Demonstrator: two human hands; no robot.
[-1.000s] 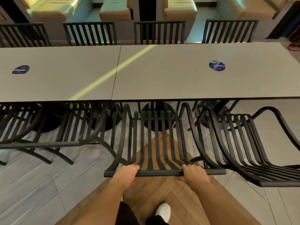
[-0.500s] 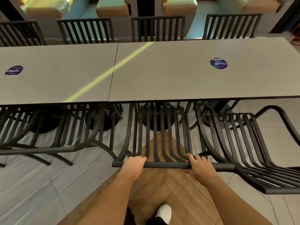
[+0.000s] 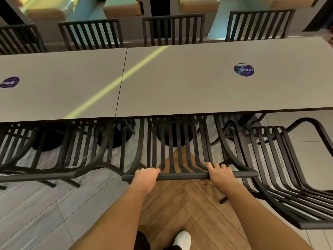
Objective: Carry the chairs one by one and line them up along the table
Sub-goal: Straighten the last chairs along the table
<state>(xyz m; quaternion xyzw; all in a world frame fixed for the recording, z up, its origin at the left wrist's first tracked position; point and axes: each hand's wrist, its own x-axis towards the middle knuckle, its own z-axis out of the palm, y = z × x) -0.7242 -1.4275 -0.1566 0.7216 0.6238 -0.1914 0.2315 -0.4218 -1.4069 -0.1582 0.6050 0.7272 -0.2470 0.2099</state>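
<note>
- Two tables (image 3: 180, 78) stand edge to edge as one long surface, and the near side is where the slatted black chairs get lined up; a far row of chairs (image 3: 173, 29) already sits with backs to the opposite edge.
- At the left, a tucked chair (image 3: 59, 156) has its seat under the tabletop and its back rail parallel to the edge, which sets the line the others should follow.
- Left of centre, the left hand (image 3: 146, 178) is wrapped over the top rail of the middle chair (image 3: 177, 150), fingers curled around the bar, so it can push and steer.
- That middle chair, the one being placed, has its seat front partly beneath the right-hand table, with its back rail close to parallel with the edge; I judge it nearly seated in the row.
- The right hand (image 3: 219, 175) clamps the same rail further along, fingers over the top and thumb below; gripping at two spread points likely keeps the chair from twisting.
- At the right, an angled chair (image 3: 281, 177) sits turned away from the table line, just beside the held chair, and probably needs straightening next.
- Below, a white shoe (image 3: 182, 239) stands on the herringbone wood floor (image 3: 180, 204).
</note>
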